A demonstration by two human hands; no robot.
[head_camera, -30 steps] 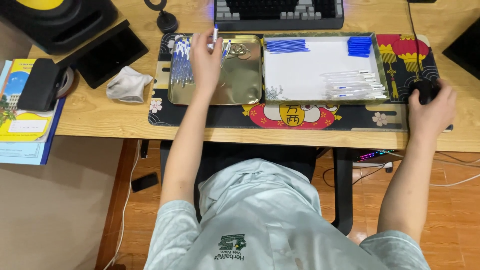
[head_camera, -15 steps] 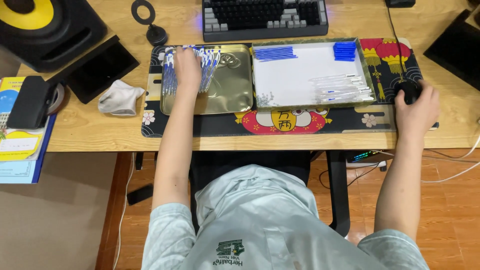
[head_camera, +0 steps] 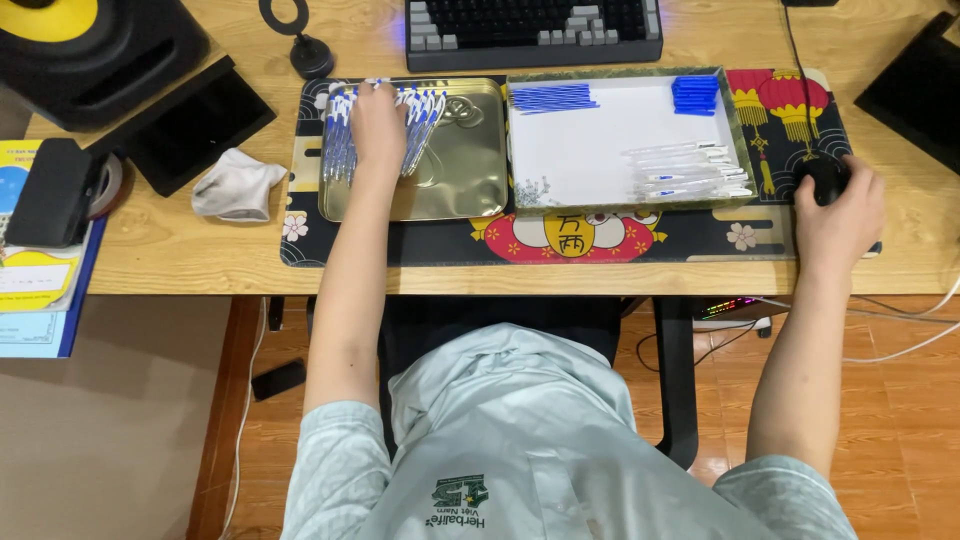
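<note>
Resting palm-down w/ fingers loosely curled, right hand [head_camera: 838, 212] covers a black mouse [head_camera: 822, 178] nr the tabletop [head_camera: 180, 250] front edge, right side. Left hand [head_camera: 380, 125], fingers spread flat, presses on a row of blue-and-white pens [head_camera: 420, 125] in a gold metal tray [head_camera: 465, 175] at mid-tabletop. Beside it sits a white box [head_camera: 600, 130] w/ pen parts; keyboard [head_camera: 530, 30] at far edge.
</note>
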